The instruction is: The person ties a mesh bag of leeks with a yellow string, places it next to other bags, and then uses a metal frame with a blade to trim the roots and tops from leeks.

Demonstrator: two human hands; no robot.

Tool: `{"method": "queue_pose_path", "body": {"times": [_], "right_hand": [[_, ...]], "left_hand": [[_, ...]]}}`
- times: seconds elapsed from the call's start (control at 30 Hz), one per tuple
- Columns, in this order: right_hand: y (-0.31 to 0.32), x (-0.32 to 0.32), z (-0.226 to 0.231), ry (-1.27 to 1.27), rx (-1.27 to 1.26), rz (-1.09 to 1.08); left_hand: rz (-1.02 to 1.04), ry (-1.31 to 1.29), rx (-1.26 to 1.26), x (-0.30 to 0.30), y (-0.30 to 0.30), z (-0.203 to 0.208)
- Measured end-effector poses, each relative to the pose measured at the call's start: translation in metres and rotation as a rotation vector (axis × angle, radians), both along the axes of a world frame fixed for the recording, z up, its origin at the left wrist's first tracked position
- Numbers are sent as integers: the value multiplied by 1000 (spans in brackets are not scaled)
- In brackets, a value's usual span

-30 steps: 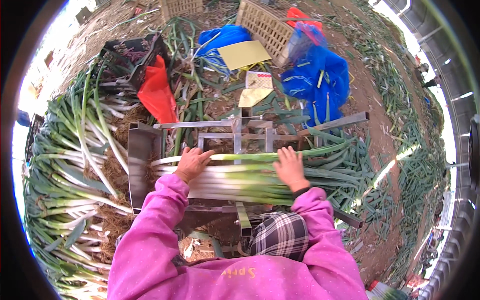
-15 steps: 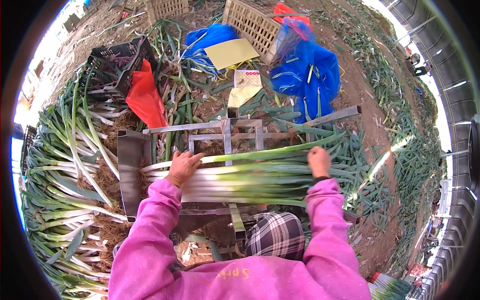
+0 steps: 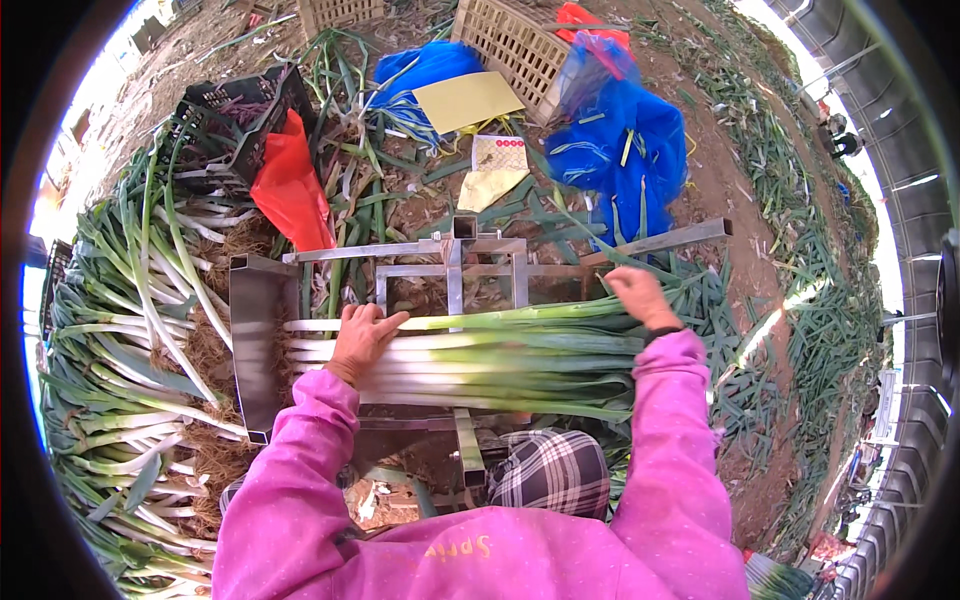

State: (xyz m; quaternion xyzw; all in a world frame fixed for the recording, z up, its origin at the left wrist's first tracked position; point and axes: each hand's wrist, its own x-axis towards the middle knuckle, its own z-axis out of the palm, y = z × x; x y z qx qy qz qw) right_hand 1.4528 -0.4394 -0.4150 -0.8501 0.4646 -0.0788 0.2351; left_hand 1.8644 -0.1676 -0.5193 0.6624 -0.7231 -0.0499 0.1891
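A row of leeks (image 3: 500, 350) lies side by side across a metal frame (image 3: 455, 280), white ends left and green leaves right. Their root ends sit by an upright metal plate (image 3: 265, 345). My left hand (image 3: 362, 338) rests on the white stalks, fingers spread and thumb pointing right. Over the leaves at the far right of the row is my right hand (image 3: 642, 297), its fingers loosely stretched out to the left, apparently holding nothing. Part of the leaves is hidden behind this hand and its sleeve.
Many leeks with roots (image 3: 140, 400) are heaped at left. Beyond the frame are a black crate (image 3: 225, 130), red plastic (image 3: 292, 190), blue bags (image 3: 625, 150), yellow card (image 3: 468, 101) and a beige crate (image 3: 515, 55). Cut leaves (image 3: 720, 300) litter the ground at right.
My right hand has gone from a closed fist on the leaves to loosely stretched fingers, shifting slightly up. The upper leek's leaves have settled closer to the row. My left hand stays in place.
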Motion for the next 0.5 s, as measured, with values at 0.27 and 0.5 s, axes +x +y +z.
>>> {"method": "queue_pose_path", "body": {"times": [0.27,0.5], "right_hand": [[-20,-200,-45,1030,7,-342],[6,-86,-45,225,-484,-895]], "left_hand": [[24,105,-44,-26,-12,6],[69,34,16,1,19,8]]}}
